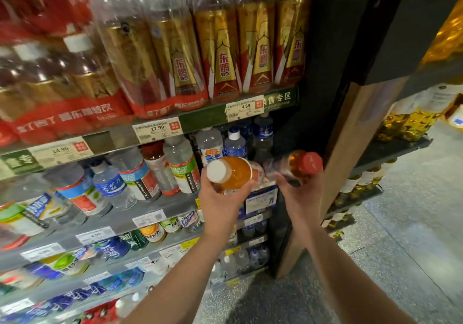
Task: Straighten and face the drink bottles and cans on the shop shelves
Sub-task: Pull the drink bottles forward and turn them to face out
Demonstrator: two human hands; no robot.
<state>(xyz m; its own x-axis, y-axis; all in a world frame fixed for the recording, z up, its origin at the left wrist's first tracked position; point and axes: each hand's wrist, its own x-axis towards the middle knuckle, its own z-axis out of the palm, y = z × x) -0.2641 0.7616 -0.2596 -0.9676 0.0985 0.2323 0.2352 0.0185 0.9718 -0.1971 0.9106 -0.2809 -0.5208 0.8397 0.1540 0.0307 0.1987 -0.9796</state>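
Speckled grey polished floor; tall dark end panel; brown, possibly cardboard, upright board seen alongside.

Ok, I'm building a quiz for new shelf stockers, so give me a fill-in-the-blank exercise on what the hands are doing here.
1. The left hand holds an orange drink bottle with a ____ cap.
2. The right hand holds a bottle with a ____ cap.
3. The price tag under the gold bottles reads ____.

Missing words: white; red; 4.89
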